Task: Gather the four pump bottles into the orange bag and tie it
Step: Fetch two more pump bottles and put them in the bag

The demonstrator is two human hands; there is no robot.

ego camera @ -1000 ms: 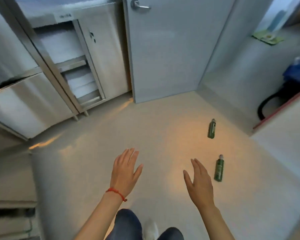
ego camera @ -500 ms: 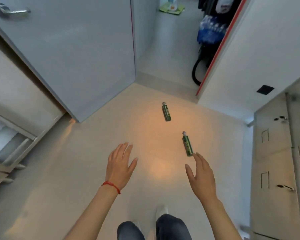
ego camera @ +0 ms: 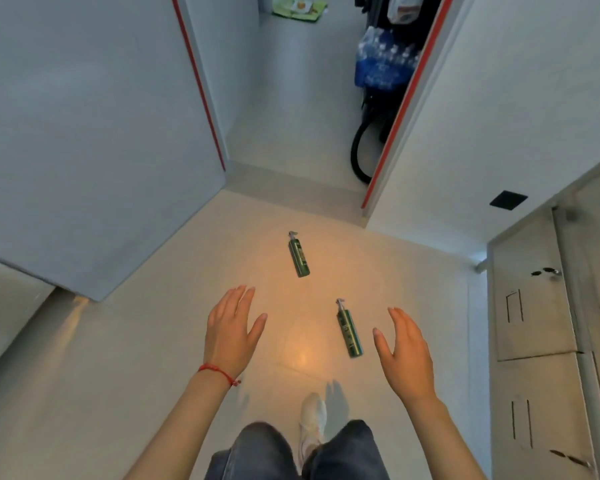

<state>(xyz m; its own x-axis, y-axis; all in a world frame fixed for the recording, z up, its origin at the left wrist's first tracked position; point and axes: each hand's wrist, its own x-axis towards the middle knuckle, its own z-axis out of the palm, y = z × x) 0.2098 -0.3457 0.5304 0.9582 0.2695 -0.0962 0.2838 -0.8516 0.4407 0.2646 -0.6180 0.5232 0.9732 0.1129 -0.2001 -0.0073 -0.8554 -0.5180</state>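
Observation:
Two green pump bottles lie flat on the pale floor, pumps pointing away from me. The near bottle (ego camera: 349, 330) rests just left of my right hand (ego camera: 405, 355), which hovers open and empty. The far bottle (ego camera: 299, 256) lies further ahead, beyond my left hand (ego camera: 231, 330), also open with fingers spread and a red string at the wrist. No orange bag is in view, and no other pump bottles show.
A grey door (ego camera: 84, 133) stands open at the left. Ahead, a doorway leads to a corridor with a blue pack of water bottles (ego camera: 381, 64) and a black hose (ego camera: 359, 150). Metal cabinets (ego camera: 541, 341) line the right. My white shoe (ego camera: 312, 415) is below.
The view has swung right and moved forward: the shelves at the left left the frame and the bottles came closer. Both hands stay raised, open and empty.

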